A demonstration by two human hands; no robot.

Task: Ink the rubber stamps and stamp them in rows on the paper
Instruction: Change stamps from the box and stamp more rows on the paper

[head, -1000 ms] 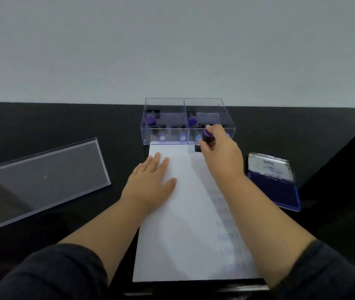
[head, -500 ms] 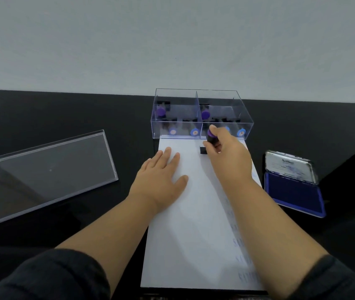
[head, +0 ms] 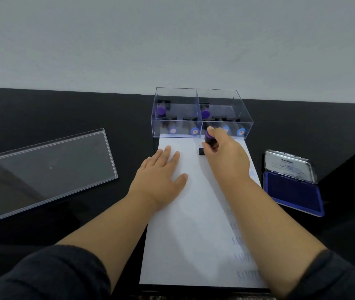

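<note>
1. Two hands of mine are over the sheet of paper (head: pixel 194 213), which lies lengthwise on the black worktop (head: pixel 64 118) with its far edge touching the clear box (head: pixel 201 113).
2. My left hand (head: pixel 161 178) lies flat on the upper left part of the paper, fingers straight and slightly spread, thumb out to the right, pressing the sheet down.
3. My right hand (head: pixel 226 156) has its fingers clamped round a rubber stamp (head: pixel 209 140) with a purple knob and a dark body; the thumb and fingertips pinch the handle.
4. The stamp's black base is down on the paper near the far edge, right of my left hand's fingertips and just in front of the box.
5. Down the right side of the sheet runs a column of faint blue prints (head: pixel 241 241), partly hidden by my right forearm.
6. The clear box has a middle divider; more stamps (head: pixel 161 111) stand in both halves, some with purple knobs, some with pale blue ends along the front wall.
7. The ink pad (head: pixel 292 195) sits open to the right of the paper, just beside it, its blue pad showing and its metal lid tipped back.
8. A clear lid (head: pixel 42 172) lies flat on the worktop, well to the left.
</note>
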